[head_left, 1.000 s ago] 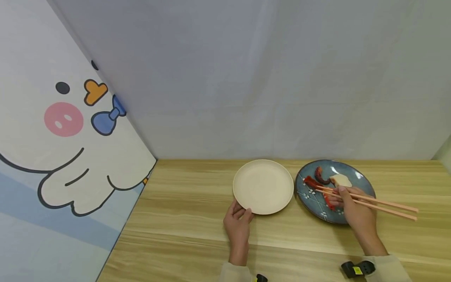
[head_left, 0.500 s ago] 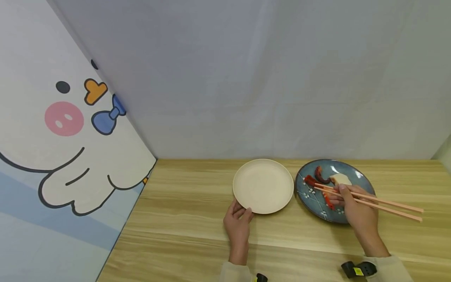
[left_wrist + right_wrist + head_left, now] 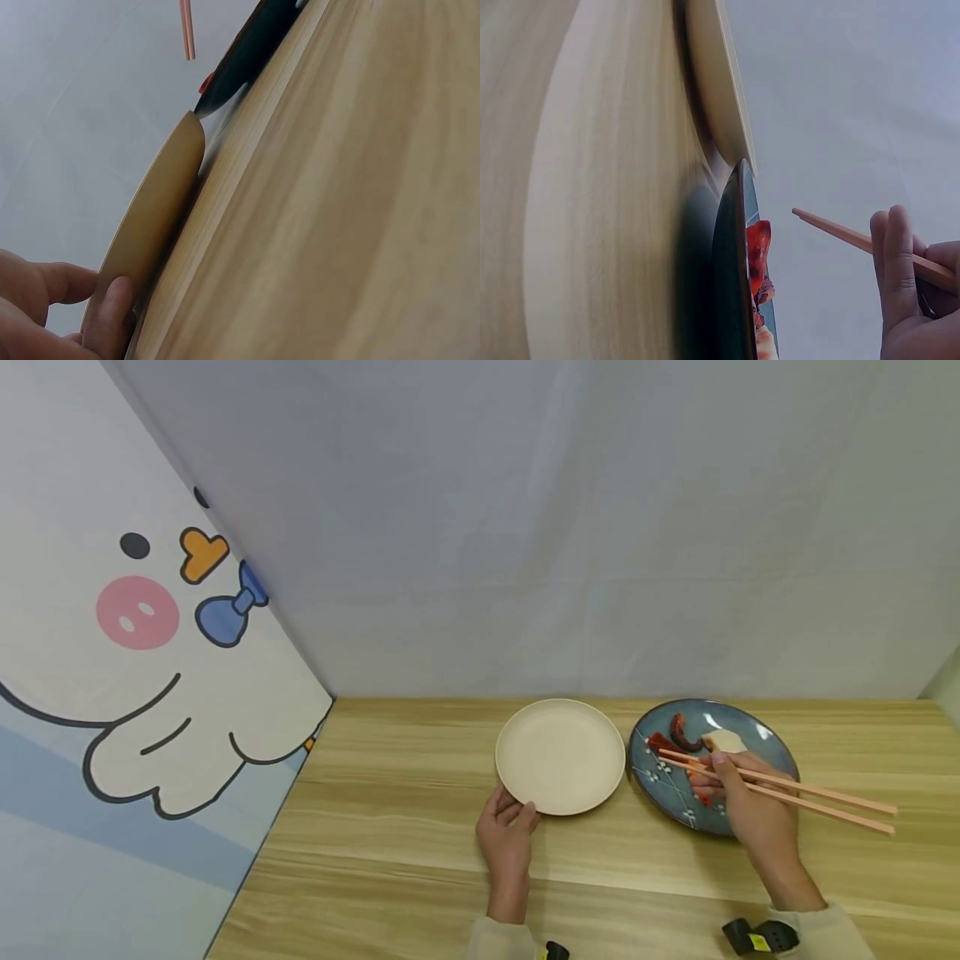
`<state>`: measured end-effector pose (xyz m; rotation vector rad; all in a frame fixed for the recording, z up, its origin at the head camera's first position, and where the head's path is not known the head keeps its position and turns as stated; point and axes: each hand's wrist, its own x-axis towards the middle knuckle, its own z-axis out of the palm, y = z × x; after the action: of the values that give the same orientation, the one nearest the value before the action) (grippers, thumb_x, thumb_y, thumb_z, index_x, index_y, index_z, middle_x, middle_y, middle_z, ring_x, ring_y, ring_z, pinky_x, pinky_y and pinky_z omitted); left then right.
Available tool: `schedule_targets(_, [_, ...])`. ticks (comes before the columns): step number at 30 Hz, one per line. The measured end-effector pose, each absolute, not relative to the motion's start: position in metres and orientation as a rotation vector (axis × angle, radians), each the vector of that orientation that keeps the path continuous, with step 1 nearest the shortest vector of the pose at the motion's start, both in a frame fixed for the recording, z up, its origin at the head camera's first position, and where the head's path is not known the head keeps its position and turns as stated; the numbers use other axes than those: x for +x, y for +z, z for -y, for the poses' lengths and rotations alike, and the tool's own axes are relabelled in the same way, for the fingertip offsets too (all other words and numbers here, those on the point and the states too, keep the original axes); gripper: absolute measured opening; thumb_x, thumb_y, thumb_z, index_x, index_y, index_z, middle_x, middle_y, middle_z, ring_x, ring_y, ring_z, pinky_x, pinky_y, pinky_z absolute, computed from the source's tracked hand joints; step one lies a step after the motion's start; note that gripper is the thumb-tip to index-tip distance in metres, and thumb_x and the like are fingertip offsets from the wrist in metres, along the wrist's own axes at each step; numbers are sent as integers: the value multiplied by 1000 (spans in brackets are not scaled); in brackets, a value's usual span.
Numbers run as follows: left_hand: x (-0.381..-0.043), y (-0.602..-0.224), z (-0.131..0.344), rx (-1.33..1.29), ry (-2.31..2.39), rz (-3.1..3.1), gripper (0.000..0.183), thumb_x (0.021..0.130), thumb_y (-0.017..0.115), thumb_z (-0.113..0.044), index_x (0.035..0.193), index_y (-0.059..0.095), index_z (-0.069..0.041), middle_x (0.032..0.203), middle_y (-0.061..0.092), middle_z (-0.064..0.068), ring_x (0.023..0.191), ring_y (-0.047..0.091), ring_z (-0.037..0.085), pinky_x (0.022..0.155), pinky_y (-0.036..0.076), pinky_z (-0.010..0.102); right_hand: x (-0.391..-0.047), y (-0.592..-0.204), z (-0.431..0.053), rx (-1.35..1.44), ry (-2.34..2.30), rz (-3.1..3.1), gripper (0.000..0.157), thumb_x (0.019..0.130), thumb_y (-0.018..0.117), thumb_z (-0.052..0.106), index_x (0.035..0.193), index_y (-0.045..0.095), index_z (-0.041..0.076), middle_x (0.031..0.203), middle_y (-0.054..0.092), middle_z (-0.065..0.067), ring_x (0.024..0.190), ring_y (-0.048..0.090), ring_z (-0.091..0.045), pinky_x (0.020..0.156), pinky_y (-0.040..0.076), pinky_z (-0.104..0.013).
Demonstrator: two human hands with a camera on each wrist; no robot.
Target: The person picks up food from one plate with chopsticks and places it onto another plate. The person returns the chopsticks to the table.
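Note:
My left hand (image 3: 506, 839) grips the near rim of a round cream plate (image 3: 560, 756), its thumb on the edge and fingers underneath. In my right hand (image 3: 765, 822) is a pair of pinkish wooden chopsticks (image 3: 832, 793), held over a blue plate (image 3: 671, 800) with a white blossom pattern. Their tips are apart in the air above the food, with nothing seen between them, in the right wrist view. On the blue plate lie a dark red curled piece (image 3: 678, 733) like an octopus tentacle, a white piece (image 3: 723, 741) and red pieces (image 3: 758, 244), partly hidden by hand and chopsticks.
Both plates stand side by side on a wood-grain table (image 3: 405, 793), close to its back edge. Behind it hangs a pale grey sheet (image 3: 562, 527). A cartoon-printed panel (image 3: 135, 693) borders the left side. Black wrist straps (image 3: 761, 937) sit by both sleeves.
My right hand and the chopsticks have shifted slightly left over the blue plate in the last half second. The left hand and cream plate look still.

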<state>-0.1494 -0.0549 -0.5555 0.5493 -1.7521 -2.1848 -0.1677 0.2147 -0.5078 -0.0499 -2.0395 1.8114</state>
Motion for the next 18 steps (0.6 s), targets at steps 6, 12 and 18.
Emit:
schedule_targets(6, [-149, -554, 55, 543, -2192, 1756, 61, 93, 66, 16, 151, 47, 13, 120, 61, 25, 96, 65, 24, 76, 63, 24, -166, -506, -211, -36, 1763, 2070, 18, 106, 59, -2, 105, 74, -11, 79, 74, 8, 65, 73, -1, 58, 60, -18])
schedule_targets(12, [-149, -553, 54, 548, -2180, 1761, 61, 93, 67, 16, 150, 47, 14, 119, 61, 26, 94, 66, 23, 75, 62, 24, -162, -505, -207, 18, 1733, 2101, 25, 107, 57, 0, 111, 70, -21, 86, 71, 10, 68, 73, 0, 60, 61, -19])
schedule_targets(18, [-150, -553, 55, 561, -2184, 1759, 62, 92, 67, 17, 150, 48, 13, 118, 62, 24, 95, 67, 26, 75, 63, 24, -161, -507, -204, 74, 1795, 2056, 23, 107, 56, -2, 108, 69, -21, 87, 72, 5, 69, 74, -3, 62, 62, -21])
